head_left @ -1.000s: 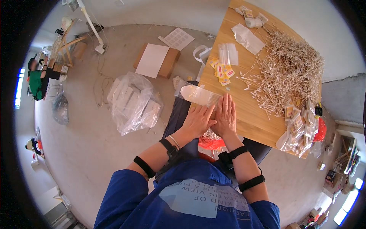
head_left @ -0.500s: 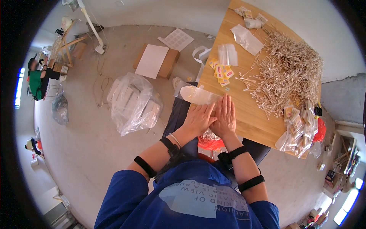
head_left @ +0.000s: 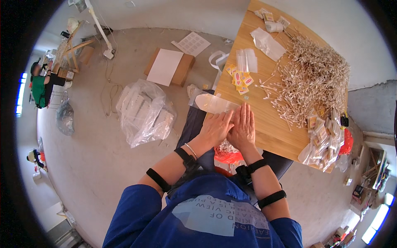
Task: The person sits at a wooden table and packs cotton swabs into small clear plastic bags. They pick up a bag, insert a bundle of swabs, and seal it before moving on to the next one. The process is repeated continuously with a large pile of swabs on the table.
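Observation:
My left hand (head_left: 214,128) and my right hand (head_left: 242,130) lie side by side, palms down, at the table's near left corner. Fingers on both are stretched out flat, and the thumbs meet. Beneath the left fingertips is a clear plastic bag (head_left: 223,105) with a rounded white end (head_left: 202,100) reaching past the table edge. Whatever lies under the palms is hidden. Just beyond my fingers are small yellow-and-white cards (head_left: 240,80) and a stack of clear plastic sleeves (head_left: 247,60). A large heap of cotton swabs (head_left: 316,78) covers the table's right side.
Filled small packets (head_left: 322,138) pile up at the wooden table's (head_left: 269,128) near right corner. A red bag with swabs (head_left: 227,153) sits below my hands. On the floor are a big clear plastic bag (head_left: 144,111) and a cardboard box (head_left: 188,68). A person in green (head_left: 39,89) works far left.
Almost nothing differs. Both hands stay flat in the same place, with only a very slight shift.

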{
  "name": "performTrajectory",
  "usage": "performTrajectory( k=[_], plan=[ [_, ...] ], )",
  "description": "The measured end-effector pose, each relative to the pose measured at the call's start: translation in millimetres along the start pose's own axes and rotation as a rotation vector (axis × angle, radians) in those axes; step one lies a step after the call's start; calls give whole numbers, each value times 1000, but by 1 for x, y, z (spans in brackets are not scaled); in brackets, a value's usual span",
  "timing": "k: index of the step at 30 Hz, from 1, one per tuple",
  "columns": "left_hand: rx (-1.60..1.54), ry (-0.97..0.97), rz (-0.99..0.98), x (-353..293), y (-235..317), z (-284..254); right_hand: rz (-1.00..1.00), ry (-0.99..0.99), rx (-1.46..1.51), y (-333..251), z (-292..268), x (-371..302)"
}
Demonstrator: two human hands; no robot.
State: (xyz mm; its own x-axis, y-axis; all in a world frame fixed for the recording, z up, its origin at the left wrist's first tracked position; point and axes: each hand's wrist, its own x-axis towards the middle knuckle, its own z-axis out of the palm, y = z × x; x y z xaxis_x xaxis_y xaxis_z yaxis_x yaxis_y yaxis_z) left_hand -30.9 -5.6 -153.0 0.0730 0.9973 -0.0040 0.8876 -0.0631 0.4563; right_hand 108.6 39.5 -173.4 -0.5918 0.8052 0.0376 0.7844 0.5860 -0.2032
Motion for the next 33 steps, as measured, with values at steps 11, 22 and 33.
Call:
performTrajectory(
  k=[11,22,33],
  plan=[
    [-25,-75,-26,8,-2,0,2,-44,-31,-1,-1,0],
    [19,-52,-5,17,-6,0,-3,-12,52,-1,-3,-1],
    [20,68,74,19,-15,10,-30,19,64,1,-1,-2]
  ],
)
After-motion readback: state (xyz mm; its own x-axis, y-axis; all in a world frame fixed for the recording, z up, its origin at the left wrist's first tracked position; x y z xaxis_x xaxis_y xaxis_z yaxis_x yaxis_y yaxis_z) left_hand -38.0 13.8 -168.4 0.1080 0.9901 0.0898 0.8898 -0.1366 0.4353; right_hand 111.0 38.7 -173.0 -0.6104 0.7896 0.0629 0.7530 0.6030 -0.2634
